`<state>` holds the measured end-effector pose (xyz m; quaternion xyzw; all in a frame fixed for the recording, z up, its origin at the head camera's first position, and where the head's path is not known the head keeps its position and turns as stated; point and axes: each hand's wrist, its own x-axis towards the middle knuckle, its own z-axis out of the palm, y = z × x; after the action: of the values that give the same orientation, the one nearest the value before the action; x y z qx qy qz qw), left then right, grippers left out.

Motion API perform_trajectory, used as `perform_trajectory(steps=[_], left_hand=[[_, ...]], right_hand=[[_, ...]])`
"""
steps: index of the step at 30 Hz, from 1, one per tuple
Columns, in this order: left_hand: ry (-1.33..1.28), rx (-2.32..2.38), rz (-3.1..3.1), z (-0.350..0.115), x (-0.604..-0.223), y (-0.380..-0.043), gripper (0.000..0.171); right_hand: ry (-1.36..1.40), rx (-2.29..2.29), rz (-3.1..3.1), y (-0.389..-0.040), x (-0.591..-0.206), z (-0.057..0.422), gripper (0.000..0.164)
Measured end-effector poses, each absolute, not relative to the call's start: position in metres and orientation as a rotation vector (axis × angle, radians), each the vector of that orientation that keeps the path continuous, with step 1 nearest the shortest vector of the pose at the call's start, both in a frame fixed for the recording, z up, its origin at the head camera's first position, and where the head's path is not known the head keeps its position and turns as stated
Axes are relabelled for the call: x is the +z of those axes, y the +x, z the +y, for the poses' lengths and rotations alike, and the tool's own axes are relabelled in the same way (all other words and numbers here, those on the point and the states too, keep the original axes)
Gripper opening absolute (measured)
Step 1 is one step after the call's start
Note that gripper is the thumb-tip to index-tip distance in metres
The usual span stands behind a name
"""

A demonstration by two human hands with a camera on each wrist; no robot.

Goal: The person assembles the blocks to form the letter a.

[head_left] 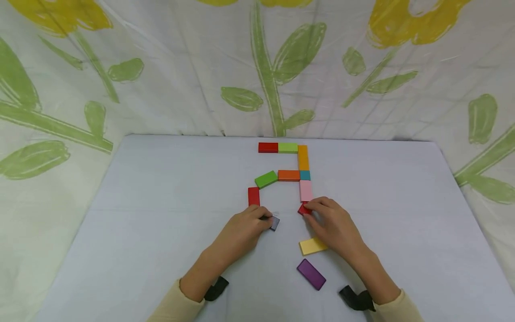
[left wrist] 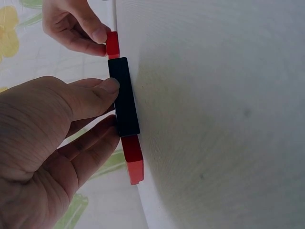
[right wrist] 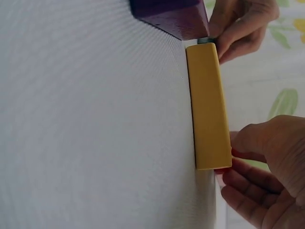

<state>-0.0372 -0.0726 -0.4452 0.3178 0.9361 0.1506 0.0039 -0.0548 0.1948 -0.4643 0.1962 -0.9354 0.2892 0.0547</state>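
Observation:
My left hand (head_left: 243,228) pinches a dark grey block (head_left: 275,223) between thumb and fingers, low over the table, just below the left red block (head_left: 254,196). In the left wrist view the dark block's long side (left wrist: 125,98) faces the camera, the thumb on its face. My right hand (head_left: 334,226) pinches another red block (head_left: 303,209), set at a slant at the lower end of the pink block (head_left: 306,191). Below that hand lies a yellow block (head_left: 311,246), its right end covered by the hand; in the right wrist view it hides most of the red block.
A purple block (head_left: 311,274) lies nearest me. Further back, dark red (head_left: 268,147), light green (head_left: 287,148), yellow-orange (head_left: 303,157), blue (head_left: 305,175), orange (head_left: 288,175) and green (head_left: 266,179) blocks form a joined line. A flowered curtain (head_left: 181,89) hangs behind the white table (head_left: 161,179).

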Motion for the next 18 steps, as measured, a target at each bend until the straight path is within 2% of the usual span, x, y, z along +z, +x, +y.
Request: perform_trajectory(steps=[18], left_hand=[[1.024, 0.447, 2.950, -0.0727, -0.4459, -0.0378, 0.026]], right_hand=[[0.566, 0.859, -2.846, -0.0540, -0.4608, 0.1943, 0.028]])
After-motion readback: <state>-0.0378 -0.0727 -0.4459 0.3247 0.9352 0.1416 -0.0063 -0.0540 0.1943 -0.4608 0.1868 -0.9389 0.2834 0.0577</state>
